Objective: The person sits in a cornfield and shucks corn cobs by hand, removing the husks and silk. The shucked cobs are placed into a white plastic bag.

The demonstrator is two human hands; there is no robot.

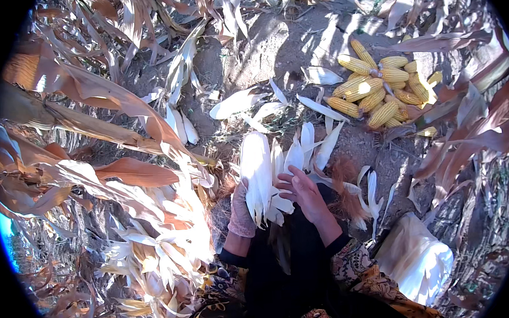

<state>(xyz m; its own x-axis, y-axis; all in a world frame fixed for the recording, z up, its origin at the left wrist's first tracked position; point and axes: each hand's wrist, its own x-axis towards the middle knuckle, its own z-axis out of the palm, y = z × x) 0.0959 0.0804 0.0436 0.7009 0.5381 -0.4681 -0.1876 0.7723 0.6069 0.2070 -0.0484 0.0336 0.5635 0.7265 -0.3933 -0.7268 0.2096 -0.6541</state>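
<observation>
An ear of corn wrapped in pale husk (pixel 255 172) stands out in front of my lap. My left hand (pixel 240 210), in a light patterned glove, grips its left side low down. Bare and with fingers spread, my right hand (pixel 302 191) is just right of the ear and holds nothing that I can see. Loose husk leaves (pixel 294 154) lie beyond my right fingers. A clump of reddish-brown corn silk (pixel 344 184) sits to the right of that hand.
Husked yellow ears (pixel 366 88) are heaped on bare soil at the upper right. A whitish sack (pixel 415 254) lies at lower right. Dry corn stalks (pixel 81 121) lean in from the left, above piled husks (pixel 156 270). Paired pale husks (pixel 181 124) lie farther out.
</observation>
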